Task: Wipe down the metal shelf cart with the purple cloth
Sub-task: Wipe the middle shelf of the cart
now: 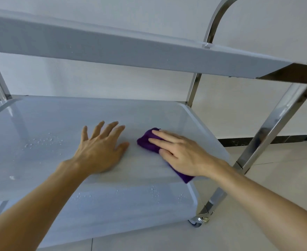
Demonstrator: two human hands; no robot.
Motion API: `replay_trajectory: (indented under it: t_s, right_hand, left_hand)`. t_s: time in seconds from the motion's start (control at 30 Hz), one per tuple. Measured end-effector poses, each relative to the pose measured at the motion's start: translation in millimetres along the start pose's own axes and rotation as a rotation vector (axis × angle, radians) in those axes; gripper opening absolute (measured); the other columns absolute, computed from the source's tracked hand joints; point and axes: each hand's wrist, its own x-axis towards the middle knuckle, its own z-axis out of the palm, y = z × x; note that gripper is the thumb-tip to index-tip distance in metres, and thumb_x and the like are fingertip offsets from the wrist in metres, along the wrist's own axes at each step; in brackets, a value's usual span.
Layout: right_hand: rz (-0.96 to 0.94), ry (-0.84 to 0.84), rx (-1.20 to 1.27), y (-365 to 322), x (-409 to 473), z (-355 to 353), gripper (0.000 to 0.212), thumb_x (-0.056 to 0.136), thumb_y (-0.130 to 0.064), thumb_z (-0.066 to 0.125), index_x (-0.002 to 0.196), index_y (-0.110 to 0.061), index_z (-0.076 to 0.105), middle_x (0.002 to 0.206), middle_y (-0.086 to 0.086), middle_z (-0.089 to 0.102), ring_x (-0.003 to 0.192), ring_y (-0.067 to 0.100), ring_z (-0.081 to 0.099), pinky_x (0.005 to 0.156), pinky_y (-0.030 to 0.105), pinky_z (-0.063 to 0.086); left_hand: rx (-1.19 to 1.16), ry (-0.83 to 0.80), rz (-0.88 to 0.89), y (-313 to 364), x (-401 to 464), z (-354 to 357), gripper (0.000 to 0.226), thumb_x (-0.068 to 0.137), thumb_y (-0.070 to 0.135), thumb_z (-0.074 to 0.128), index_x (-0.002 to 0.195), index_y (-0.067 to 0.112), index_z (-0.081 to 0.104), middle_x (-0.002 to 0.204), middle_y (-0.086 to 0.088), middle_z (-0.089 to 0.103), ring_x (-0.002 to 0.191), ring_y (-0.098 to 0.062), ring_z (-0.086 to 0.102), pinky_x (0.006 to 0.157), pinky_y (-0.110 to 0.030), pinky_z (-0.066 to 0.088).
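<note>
Purple cloth [150, 141] lies bunched right of centre in the frame on the middle shelf [49, 124] of the metal shelf cart [276, 120], pressed flat under the straight fingers of the right hand [181, 153]. Just left of it, the left hand [102, 149] rests on the shelf, fingers spread, holding nothing. Water droplets [42, 142] bead at left.

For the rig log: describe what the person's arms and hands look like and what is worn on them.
Both forearms are bare as far as the view shows, with no sleeves in sight. The left hand and the right hand wear no gloves. No rings, watch, wristband or markings show on either hand or wrist.
</note>
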Motion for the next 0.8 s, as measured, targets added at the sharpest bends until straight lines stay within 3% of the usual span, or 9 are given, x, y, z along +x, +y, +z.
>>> replay_trajectory:
  t_s: [0.13, 0.23, 0.3, 0.37, 0.47, 0.6, 0.7, 0.8]
  right_hand:
    - [0.292, 0.005, -0.015, 58.4, -10.3, -12.6, 0.046, 0.102, -0.032, 0.033, 0.147, -0.042, 0.037, 0.159, -0.023, 0.022, 0.145, 0.004, 0.024, 0.110, 0.028, 0.028]
    - [0.619, 0.057, -0.099, 96.9, 13.7, -12.5, 0.047, 0.101, -0.031, 0.029, 0.146, -0.032, 0.041, 0.158, -0.014, 0.029, 0.142, 0.016, 0.032, 0.107, 0.039, 0.033]
    - [0.712, 0.073, -0.114, 102.4, 44.1, -7.5, 0.046, 0.098, -0.025, 0.028, 0.140, -0.022, 0.048, 0.152, -0.004, 0.039, 0.136, 0.024, 0.038, 0.103, 0.042, 0.035]
    - [0.677, 0.091, -0.091, 88.0, 77.4, -0.3, 0.044, 0.098, -0.021, 0.029, 0.136, -0.017, 0.051, 0.148, 0.001, 0.042, 0.134, 0.026, 0.039, 0.104, 0.041, 0.035]
    - [0.402, 0.093, -0.009, 42.2, 111.0, 16.8, 0.042, 0.098, -0.020, 0.034, 0.135, -0.018, 0.053, 0.150, -0.001, 0.041, 0.138, 0.023, 0.037, 0.106, 0.036, 0.033]
    - [0.063, 0.080, 0.054, 11.1, 90.9, 25.3, 0.051, 0.095, -0.026, 0.034, 0.143, -0.037, 0.047, 0.157, -0.016, 0.031, 0.144, 0.007, 0.029, 0.109, 0.029, 0.031]
    - [0.087, 0.084, 0.064, 42.7, 68.7, 13.7, 0.050, 0.097, -0.021, 0.036, 0.143, -0.038, 0.046, 0.156, -0.017, 0.034, 0.142, 0.007, 0.032, 0.111, 0.027, 0.029]
    - [0.356, 0.118, 0.017, 92.0, 65.3, 2.6, 0.048, 0.099, -0.020, 0.035, 0.144, -0.034, 0.046, 0.156, -0.015, 0.033, 0.143, 0.012, 0.032, 0.112, 0.029, 0.027]
  left_hand:
    - [0.024, -0.055, -0.003, -4.9, 0.0, 8.7, 0.069, 0.086, 0.070, -0.001, 0.150, 0.046, 0.008, 0.162, 0.015, 0.006, 0.150, -0.018, 0.002, 0.118, -0.055, 0.001]
    - [0.034, -0.039, 0.002, 0.0, -0.9, 13.0, 0.070, 0.085, 0.068, -0.005, 0.150, 0.045, 0.007, 0.163, 0.015, 0.005, 0.151, -0.020, 0.001, 0.117, -0.057, 0.000]
    - [0.043, -0.037, 0.000, 3.1, -0.7, 15.6, 0.070, 0.085, 0.067, -0.007, 0.150, 0.044, 0.006, 0.163, 0.014, 0.003, 0.151, -0.021, 0.000, 0.117, -0.059, -0.001]
    - [0.053, -0.031, -0.006, 5.6, -1.0, 17.9, 0.070, 0.086, 0.066, -0.007, 0.150, 0.042, 0.005, 0.163, 0.014, 0.004, 0.151, -0.022, 0.000, 0.116, -0.059, -0.001]
    - [0.052, -0.009, -0.013, 6.2, -2.0, 18.0, 0.066, 0.089, 0.065, -0.002, 0.149, 0.042, 0.009, 0.162, 0.013, 0.008, 0.150, -0.023, 0.003, 0.116, -0.060, 0.001]
    - [0.053, 0.007, -0.005, 4.2, -6.1, 16.6, 0.064, 0.089, 0.064, -0.001, 0.148, 0.043, 0.011, 0.161, 0.013, 0.011, 0.149, -0.023, 0.006, 0.116, -0.059, 0.003]
    - [0.044, 0.005, 0.011, 5.6, -12.4, 14.9, 0.063, 0.090, 0.063, -0.001, 0.148, 0.042, 0.010, 0.162, 0.012, 0.010, 0.150, -0.024, 0.004, 0.116, -0.059, 0.002]
    - [0.038, 0.015, 0.017, 11.0, -18.2, 16.2, 0.063, 0.091, 0.061, -0.001, 0.149, 0.040, 0.009, 0.163, 0.010, 0.008, 0.150, -0.026, 0.001, 0.116, -0.060, 0.000]
